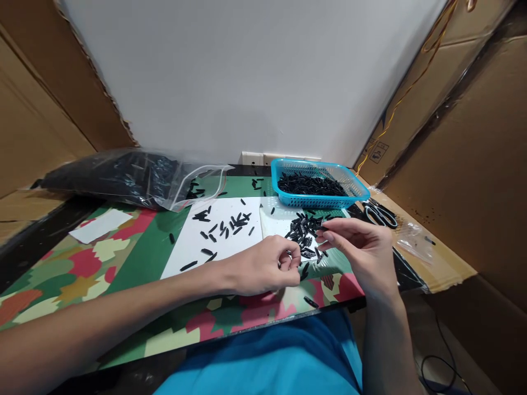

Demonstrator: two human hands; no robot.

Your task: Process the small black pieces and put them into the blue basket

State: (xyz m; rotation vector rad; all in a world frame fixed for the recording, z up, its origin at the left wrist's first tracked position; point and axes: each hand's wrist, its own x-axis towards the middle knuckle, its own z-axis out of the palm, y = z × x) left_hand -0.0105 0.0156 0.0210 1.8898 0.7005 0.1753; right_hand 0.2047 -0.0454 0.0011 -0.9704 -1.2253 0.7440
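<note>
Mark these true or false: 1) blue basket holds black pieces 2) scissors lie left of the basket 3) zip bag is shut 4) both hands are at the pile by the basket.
1) True: the blue basket holds black pieces.
2) False: the scissors lie right of it.
3) False: the zip bag lies open, pieces spilling out.
4) True: left hand and right hand meet at the small pile.

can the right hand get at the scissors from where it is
Probably yes. The scissors lie in the open on the table's right edge, just beyond the right hand, beside the blue basket. Nothing lies between them, though the fingers seem to be pinching a small black piece.
</note>
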